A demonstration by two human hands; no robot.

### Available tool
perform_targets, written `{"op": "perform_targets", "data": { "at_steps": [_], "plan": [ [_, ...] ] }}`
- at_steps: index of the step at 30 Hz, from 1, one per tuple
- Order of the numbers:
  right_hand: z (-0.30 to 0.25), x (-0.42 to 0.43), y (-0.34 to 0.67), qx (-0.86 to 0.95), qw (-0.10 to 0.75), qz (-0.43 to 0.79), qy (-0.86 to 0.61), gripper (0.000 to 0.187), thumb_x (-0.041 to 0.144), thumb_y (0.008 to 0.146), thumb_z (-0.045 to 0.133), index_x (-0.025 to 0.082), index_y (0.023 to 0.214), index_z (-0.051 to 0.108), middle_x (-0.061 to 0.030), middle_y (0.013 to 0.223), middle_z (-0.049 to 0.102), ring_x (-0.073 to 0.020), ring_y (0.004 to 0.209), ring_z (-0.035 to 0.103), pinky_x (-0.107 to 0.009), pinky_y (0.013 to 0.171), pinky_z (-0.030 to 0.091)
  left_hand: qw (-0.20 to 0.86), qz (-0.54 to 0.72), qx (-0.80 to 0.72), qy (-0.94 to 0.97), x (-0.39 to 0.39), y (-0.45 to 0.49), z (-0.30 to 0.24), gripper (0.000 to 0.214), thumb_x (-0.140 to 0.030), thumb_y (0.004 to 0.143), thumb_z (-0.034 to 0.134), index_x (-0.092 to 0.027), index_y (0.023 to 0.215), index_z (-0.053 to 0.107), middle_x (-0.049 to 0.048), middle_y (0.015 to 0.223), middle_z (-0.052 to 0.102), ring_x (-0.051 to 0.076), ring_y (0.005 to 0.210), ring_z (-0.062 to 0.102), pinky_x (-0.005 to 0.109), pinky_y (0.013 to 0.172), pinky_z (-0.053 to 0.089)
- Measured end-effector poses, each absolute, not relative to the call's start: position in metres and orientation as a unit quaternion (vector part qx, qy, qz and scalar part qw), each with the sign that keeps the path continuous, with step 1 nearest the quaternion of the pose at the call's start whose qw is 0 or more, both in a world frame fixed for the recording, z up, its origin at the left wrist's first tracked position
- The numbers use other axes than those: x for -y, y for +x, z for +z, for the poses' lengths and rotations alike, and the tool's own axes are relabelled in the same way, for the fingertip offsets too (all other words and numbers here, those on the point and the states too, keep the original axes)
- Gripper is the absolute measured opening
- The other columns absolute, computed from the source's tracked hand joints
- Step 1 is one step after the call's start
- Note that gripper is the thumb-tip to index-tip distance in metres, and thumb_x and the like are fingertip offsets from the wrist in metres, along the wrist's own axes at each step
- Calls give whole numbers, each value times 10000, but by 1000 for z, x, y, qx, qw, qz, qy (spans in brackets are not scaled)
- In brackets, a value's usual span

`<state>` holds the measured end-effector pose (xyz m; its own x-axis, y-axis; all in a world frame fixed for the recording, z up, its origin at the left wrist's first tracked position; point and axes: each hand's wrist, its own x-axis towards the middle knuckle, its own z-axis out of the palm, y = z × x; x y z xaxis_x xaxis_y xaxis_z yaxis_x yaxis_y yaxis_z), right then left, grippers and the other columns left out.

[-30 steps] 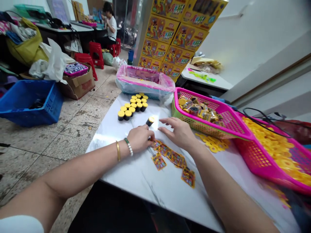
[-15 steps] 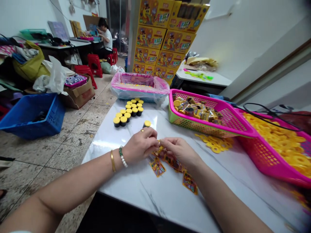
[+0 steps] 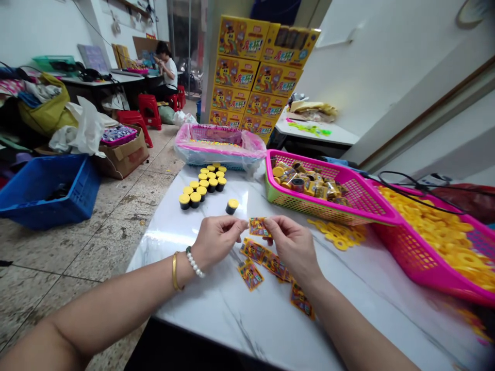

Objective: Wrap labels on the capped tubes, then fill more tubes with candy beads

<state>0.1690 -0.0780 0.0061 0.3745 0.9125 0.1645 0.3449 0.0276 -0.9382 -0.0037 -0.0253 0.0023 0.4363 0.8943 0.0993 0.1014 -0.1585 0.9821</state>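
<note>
My left hand (image 3: 218,238) and my right hand (image 3: 292,242) both pinch one small colourful sticker (image 3: 257,226), held just above the white marble table (image 3: 247,304). Several more stickers (image 3: 266,263) lie on the table below my hands. A single black cup with a yellow lid (image 3: 231,206) stands just beyond my left hand. A cluster of the same yellow-lidded cups (image 3: 203,184) stands further back on the left.
A pink basket (image 3: 359,206) of wrapped items sits right of my hands, with loose yellow rings (image 3: 340,238) beside it and a second pink basket (image 3: 425,257) full of rings. A plastic-lined basket (image 3: 220,144) stands at the far table edge. Yellow cartons (image 3: 255,77), a blue crate (image 3: 42,185), a seated person (image 3: 167,64).
Both hands lifted from the pile of stickers on the table and now hold a single sticker up between them. The camera view shifted slightly back.
</note>
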Motion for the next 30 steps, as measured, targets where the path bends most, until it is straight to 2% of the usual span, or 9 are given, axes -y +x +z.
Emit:
{"op": "perform_targets", "data": {
  "at_steps": [4,9,14,16,20,23,25,26,30],
  "plan": [
    [5,80,163,538,513,190,-641,363,508,857,623,182,701,662,15,554,568,-121,499,483,-253,495,417,589,367,-393,603,22,-3,4,365,-476,820,630,-137,697,682,-9,574,564,61,452,415,207,447,303],
    [-2,79,160,578,496,104,-640,304,448,906,587,200,757,678,2,626,636,-142,560,547,-271,575,455,676,346,-373,533,20,-3,7,423,-539,694,750,-122,733,688,-70,449,416,48,408,334,216,421,240],
    [-9,81,154,588,498,64,-634,279,427,910,591,205,768,683,-11,646,662,-156,583,578,-281,588,467,722,331,-354,495,20,-3,7,443,-496,632,816,-100,817,745,-60,457,455,44,434,353,213,435,237],
    [-12,81,152,608,495,93,-614,270,409,920,583,205,780,692,-17,674,677,-159,611,596,-281,603,479,739,325,-343,480,18,-2,6,408,-463,622,836,-98,776,737,-24,533,552,39,438,386,210,429,244],
    [-10,63,161,610,500,162,-593,342,399,970,486,197,789,694,-25,692,660,-154,638,606,-279,608,495,776,318,-358,410,6,-1,2,243,-305,701,804,-97,736,683,11,657,648,20,364,404,199,357,179],
    [-4,30,171,647,463,153,-585,270,357,901,564,199,1069,704,-83,1015,699,-175,784,649,-297,636,518,800,329,-356,353,-4,-3,1,142,-216,780,745,-86,795,688,-4,649,639,-3,338,379,168,327,167],
    [-2,8,173,702,408,175,-556,417,317,790,673,232,1198,676,-110,1270,636,-213,951,657,-326,696,531,812,340,-348,322,-9,-6,1,99,-174,809,713,-79,822,693,10,677,658,-10,353,397,139,321,185],
    [-3,-1,173,714,393,201,-544,441,304,740,715,242,1176,694,-108,1296,631,-229,998,650,-342,735,532,818,343,-346,306,-12,-7,2,77,-152,820,695,-75,824,693,21,691,668,-10,361,411,128,316,186],
    [-11,-13,176,670,424,269,-547,299,325,664,795,204,932,740,-59,903,731,-213,836,657,-351,753,523,846,340,-342,228,-21,-10,2,73,-94,853,629,-67,814,685,44,713,686,-8,374,440,100,294,174]
  ]
}}
